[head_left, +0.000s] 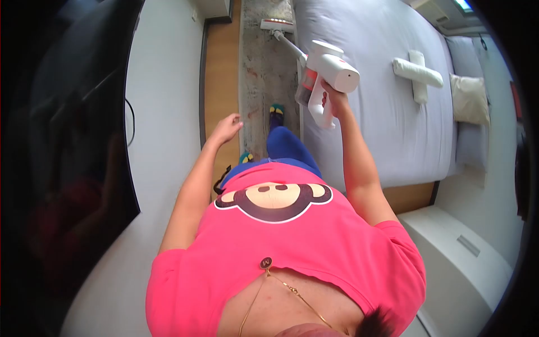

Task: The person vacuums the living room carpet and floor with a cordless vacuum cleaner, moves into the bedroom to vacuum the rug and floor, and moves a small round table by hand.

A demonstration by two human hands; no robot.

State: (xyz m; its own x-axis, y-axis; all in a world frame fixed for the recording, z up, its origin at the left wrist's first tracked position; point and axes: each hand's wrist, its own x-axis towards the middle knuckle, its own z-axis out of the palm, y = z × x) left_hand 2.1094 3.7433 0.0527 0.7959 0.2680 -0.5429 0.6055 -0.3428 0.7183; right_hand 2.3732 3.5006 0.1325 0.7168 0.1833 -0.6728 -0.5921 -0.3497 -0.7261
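My right hand [335, 101] is wrapped round the handle of a white cordless vacuum cleaner [341, 73], held beside the edge of the bed. From its body, with a clear dust cup and orange-red parts, a white tube runs forward to the floor head [277, 25], which lies on the grey patterned rug [255, 84]. My left hand [227, 127] hangs over the rug's left edge with nothing in it, its fingers slightly bent and apart.
On the right is a bed [370, 140] with a pale sheet, white rolled cushions [418, 73] and pillows [470, 100]. A white wall or cabinet [163, 112] and a dark glossy screen [84, 140] stand left. My feet are on the rug. A white cabinet [455, 247] is at lower right.
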